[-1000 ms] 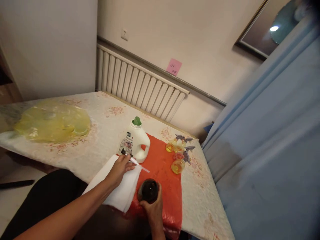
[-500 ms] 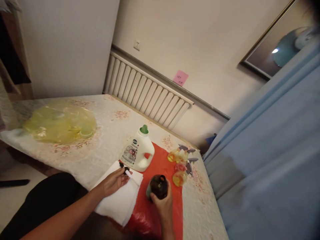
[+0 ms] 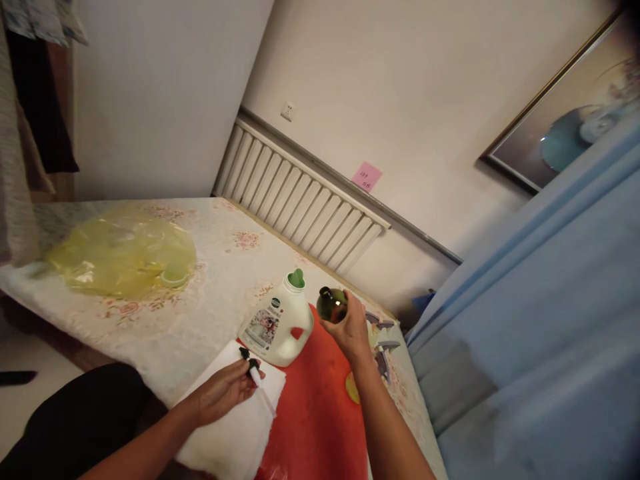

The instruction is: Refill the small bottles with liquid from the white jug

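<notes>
My right hand [image 3: 353,328] is wrapped round a dark brown-green bottle [image 3: 330,307], held up to the right of a white detergent jug [image 3: 290,333]. The bottle's open neck points towards me and up to the left. The jug stands upright, with a green spout in its uncapped mouth. Fingers of my left hand [image 3: 223,395] grip a black pump head [image 3: 253,365] with a white dip tube, above a folded white cloth [image 3: 225,433]. Under the jug's right side lies a red sheet [image 3: 320,420]. Several spray bottles [image 3: 383,327] are partly hidden behind my right arm.
A yellow plastic bag [image 3: 115,253] lies at the table's left, with a pale green cap [image 3: 175,276] at its edge. The floral tablecloth [image 3: 215,293] covers the table. Behind are a radiator [image 3: 300,193] and, at right, a blue curtain [image 3: 530,320].
My right hand has lifted the dark bottle off the red sheet, up and away from me to beside the jug's mouth. My left hand still holds the pump head. The view has shifted slightly.
</notes>
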The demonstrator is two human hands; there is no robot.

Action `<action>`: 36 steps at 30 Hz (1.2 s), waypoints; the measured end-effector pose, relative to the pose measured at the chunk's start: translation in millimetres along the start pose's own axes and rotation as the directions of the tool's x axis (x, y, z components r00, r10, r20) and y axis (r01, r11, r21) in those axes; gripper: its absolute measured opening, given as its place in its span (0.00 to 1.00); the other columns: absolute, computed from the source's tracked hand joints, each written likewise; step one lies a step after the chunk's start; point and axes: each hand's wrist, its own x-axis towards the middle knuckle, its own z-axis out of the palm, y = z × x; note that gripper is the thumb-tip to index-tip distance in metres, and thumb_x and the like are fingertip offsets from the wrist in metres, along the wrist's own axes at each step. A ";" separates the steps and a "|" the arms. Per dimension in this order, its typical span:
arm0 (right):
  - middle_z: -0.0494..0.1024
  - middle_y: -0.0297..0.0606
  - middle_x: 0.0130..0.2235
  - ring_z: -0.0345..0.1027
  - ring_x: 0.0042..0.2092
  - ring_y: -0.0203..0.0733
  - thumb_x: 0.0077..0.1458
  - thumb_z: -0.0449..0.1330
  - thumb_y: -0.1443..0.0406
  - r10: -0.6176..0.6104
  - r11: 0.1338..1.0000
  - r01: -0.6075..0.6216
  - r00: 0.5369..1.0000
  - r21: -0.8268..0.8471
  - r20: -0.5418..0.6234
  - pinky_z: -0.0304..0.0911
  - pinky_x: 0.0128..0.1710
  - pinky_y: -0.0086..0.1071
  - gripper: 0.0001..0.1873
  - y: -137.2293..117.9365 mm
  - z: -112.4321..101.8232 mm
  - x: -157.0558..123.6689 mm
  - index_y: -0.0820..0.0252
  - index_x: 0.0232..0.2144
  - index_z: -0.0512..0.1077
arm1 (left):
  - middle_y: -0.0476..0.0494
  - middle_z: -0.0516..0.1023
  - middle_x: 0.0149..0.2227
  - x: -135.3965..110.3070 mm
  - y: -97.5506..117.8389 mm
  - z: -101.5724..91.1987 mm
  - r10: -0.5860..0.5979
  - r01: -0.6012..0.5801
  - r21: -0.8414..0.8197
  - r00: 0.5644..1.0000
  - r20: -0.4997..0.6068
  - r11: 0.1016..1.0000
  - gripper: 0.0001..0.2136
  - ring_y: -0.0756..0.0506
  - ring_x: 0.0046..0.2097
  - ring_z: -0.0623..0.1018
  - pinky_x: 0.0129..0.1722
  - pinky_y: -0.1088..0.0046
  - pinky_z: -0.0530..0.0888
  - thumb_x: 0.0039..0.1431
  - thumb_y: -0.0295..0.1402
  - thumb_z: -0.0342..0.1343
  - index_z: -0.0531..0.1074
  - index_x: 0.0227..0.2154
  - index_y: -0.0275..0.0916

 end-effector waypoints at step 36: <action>0.70 0.50 0.56 0.58 0.53 0.56 0.47 0.68 0.63 -0.349 0.699 0.451 0.893 -0.555 0.285 0.53 0.51 0.44 0.37 -35.5 -2.9 69.9 0.61 0.59 0.63 | 0.40 0.82 0.40 -2.4 0.2 -0.5 0.005 -0.005 -0.006 0.997 0.074 1.000 0.10 0.47 0.39 0.79 0.41 0.72 0.71 0.63 0.39 0.62 0.76 0.42 0.38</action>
